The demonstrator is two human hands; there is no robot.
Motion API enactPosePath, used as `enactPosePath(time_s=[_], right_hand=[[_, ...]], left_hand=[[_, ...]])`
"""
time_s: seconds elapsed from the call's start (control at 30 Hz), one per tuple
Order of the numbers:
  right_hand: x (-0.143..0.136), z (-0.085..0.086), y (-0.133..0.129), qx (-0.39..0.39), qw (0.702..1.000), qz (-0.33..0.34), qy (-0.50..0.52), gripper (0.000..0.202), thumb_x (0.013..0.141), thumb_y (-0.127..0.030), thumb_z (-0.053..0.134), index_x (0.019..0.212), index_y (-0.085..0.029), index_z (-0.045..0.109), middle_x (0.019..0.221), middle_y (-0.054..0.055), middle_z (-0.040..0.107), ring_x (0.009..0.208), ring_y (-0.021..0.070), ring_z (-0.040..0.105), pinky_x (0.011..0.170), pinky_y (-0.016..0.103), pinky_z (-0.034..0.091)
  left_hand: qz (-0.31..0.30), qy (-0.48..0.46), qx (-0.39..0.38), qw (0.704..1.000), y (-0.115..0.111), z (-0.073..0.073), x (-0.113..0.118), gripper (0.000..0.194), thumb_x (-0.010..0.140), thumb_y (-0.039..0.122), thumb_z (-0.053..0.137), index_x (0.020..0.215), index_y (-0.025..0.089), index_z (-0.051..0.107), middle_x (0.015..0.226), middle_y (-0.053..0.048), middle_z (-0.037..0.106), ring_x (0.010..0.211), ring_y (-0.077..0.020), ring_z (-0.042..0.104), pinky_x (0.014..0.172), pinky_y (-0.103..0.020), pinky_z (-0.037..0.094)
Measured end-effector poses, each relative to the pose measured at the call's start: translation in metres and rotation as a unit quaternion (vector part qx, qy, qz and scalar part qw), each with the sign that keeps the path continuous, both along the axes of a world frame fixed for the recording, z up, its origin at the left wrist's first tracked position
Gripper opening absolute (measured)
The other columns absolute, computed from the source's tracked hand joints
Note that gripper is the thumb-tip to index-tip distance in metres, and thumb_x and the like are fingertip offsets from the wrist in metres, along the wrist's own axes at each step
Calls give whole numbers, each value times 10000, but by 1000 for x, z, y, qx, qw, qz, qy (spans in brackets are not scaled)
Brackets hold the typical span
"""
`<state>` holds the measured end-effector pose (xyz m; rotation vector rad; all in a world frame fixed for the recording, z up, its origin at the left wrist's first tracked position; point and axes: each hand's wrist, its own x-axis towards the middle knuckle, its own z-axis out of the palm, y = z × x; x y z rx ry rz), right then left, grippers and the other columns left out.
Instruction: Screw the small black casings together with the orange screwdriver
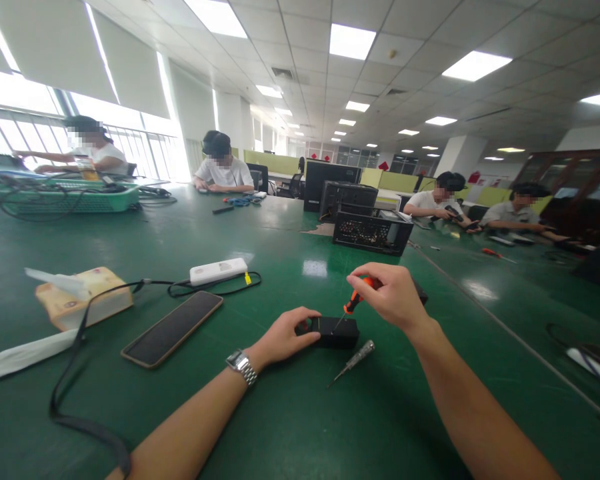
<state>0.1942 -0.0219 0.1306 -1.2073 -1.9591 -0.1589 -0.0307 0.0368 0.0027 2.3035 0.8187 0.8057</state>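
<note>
Grips the orange-and-black screwdriver (351,304) in the right hand (394,297), with fingers closed around its handle, and slants the shaft down to the top of the small black box (347,335). Clamps the box's left end between thumb and fingers of the left hand (281,337), pinning it on the green tabletop (290,430). Seems to be mid-way through working the tip at one spot on the box; probably calls next for a well-seated tip, a steady turn and no slip of the box. Cannot tell, from here, whether the tip sits in a screw. Has, just on the near side of the box, a clear-handled screwdriver (362,353). Farther out to the left, has a phone (173,329), a white power strip (219,271) and a tissue pack (103,300); beyond, has an open computer case (373,231).
</note>
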Motion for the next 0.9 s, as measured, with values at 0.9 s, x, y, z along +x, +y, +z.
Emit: enactPosePath(time_s=[0.9], right_hand=[[1,7,-8,-80,996,25,-40,201,893,-266,544,1048,-219,661,916,26,652,586,113,547,575,244,425]], left_hand=[[36,13,7,999,-1,2,3,355,812,336,654,1142,207,648,981,-42,679,814,-190,618,729,-280,491]])
